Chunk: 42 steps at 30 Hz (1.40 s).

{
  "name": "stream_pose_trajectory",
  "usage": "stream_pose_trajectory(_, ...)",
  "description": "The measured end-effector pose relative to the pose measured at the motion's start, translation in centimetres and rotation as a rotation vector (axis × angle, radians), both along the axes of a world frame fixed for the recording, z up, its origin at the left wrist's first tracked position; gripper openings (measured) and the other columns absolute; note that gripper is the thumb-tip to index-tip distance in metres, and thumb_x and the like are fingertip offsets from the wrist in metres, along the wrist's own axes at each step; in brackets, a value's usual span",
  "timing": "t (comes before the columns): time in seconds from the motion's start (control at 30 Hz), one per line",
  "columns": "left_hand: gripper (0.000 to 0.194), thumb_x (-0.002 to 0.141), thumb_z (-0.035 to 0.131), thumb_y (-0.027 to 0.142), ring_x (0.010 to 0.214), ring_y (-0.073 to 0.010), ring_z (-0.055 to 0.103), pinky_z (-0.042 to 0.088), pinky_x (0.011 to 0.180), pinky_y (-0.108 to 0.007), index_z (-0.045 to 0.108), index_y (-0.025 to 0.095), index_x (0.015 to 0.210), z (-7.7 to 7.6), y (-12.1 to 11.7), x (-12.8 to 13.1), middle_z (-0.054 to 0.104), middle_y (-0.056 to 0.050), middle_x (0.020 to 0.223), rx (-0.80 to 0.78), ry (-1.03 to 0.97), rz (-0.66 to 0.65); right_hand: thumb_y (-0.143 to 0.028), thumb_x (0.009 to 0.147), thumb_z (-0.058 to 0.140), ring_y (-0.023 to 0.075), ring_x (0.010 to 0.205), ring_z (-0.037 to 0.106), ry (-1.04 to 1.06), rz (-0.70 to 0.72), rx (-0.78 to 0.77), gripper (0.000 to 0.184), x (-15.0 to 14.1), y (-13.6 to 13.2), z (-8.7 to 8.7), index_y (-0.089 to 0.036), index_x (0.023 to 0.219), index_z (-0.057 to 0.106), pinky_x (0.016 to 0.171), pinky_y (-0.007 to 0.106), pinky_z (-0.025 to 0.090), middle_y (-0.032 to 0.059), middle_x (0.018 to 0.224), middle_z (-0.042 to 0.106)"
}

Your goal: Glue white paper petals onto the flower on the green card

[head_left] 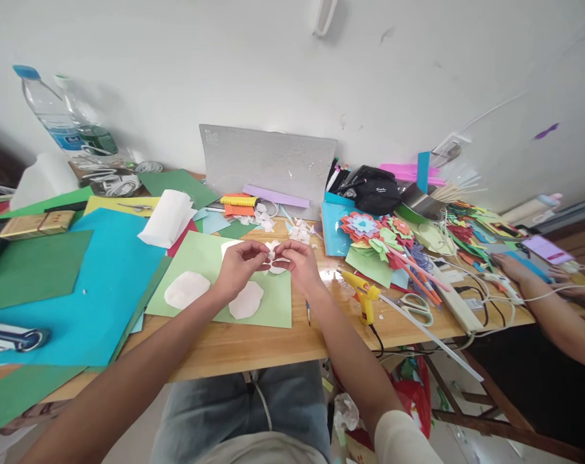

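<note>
From where I'm standing, both hands are meeting in front of the body over the far right part of the green sheet [277,310]. The left hand [241,264] is pinching a small white paper [273,250] between thumb and fingertips, and the right hand [299,261] is gripping it from the other side. They are probably sharing it because something so thin and crumpled needs steadying on one side while the other is shaping it.

Two white discs [188,290] are lying flat and apart on the sheet, which is likely serving as a clean mat, keeping them easy to see and reach. White scraps [300,230] are gathering beyond the hands, seemingly pushed out of the working spot. The glue gun [364,293] is resting to the right, its nozzle pointing far and left, perhaps so the right hand can take it quickly; the scissors [418,309] are lying just beyond it. Farther right, a co-worker's hand [512,267] is reaching over the table [234,351].

The forearms are slanting in from the near left and near right, closing like a V. The wrists are angling inward and the fingers are curling, nearly touching around the paper. I can't tell whether either wrist is resting on anything or how the hidden fingers are bending.
</note>
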State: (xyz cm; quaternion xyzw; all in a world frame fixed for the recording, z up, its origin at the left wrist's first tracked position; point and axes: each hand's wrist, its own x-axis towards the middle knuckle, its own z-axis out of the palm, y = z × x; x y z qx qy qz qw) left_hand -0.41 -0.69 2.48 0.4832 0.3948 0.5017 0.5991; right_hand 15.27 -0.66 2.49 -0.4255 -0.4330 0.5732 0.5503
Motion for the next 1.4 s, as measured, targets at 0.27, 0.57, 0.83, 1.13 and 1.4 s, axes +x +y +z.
stream_pose_trajectory(0.27, 0.017, 0.076, 0.067, 0.032, 0.079, -0.0171, 0.064, 0.06, 0.075, -0.035, 0.068, 0.016, 0.082, -0.8, 0.0, 0.1, 0.068, -0.004, 0.083, 0.149, 0.133, 0.048, -0.043, 0.07, 0.074, 0.0138, 0.067, 0.063, -0.106, 0.048, -0.09, 0.026, -0.1, -0.1, 0.3, -0.018, 0.076, 0.07, 0.064, 0.028, 0.055, 0.0017, 0.073, 0.066)
stream_pose_trajectory(0.57, 0.029, 0.079, 0.066, 0.042, 0.081, -0.0178, 0.063, 0.061, 0.07, -0.036, 0.066, 0.016, 0.092, -0.1, -0.1, -0.1, 0.066, -0.004, 0.084, 0.052, 0.088, 0.013, -0.044, 0.07, 0.074, 0.0127, 0.066, 0.061, -0.203, 0.024, 0.002, 0.027, -0.3, 0.1, -0.4, -0.019, 0.077, 0.068, 0.066, 0.028, 0.056, 0.0002, 0.07, 0.064)
stream_pose_trajectory(0.83, 0.03, 0.074, 0.071, 0.044, 0.079, -0.0186, 0.064, 0.061, 0.071, -0.038, 0.064, 0.016, 0.081, -1.1, 0.5, -0.2, 0.065, -0.004, 0.079, -0.001, 0.088, -0.023, -0.041, 0.08, 0.066, 0.0152, 0.07, 0.063, -0.376, 0.001, 0.179, 0.022, -0.1, 0.0, -0.4, -0.019, 0.081, 0.067, 0.066, 0.029, 0.056, 0.0024, 0.078, 0.066)
stream_pose_trajectory(1.13, 0.03, 0.077, 0.067, 0.046, 0.077, -0.0175, 0.061, 0.061, 0.066, -0.035, 0.064, 0.017, 0.085, -1.0, 0.4, 0.0, 0.062, -0.003, 0.079, -0.011, 0.104, -0.001, -0.041, 0.081, 0.058, 0.0144, 0.068, 0.059, -0.582, -0.142, 0.259, 0.023, 1.4, 1.0, -0.4, -0.019, 0.078, 0.065, 0.062, 0.024, 0.047, 0.0017, 0.074, 0.065)
stream_pose_trajectory(1.4, 0.029, 0.082, 0.057, 0.045, 0.063, -0.0119, 0.055, 0.051, 0.055, -0.024, 0.065, 0.018, 0.088, -2.0, 1.3, -0.3, 0.058, -0.001, 0.075, 0.003, 0.19, 0.139, -0.033, 0.074, 0.058, 0.0171, 0.072, 0.063, -1.046, -0.519, -0.014, 0.024, 10.5, 7.0, 0.5, -0.014, 0.078, 0.073, 0.069, 0.026, 0.045, 0.0038, 0.075, 0.072)
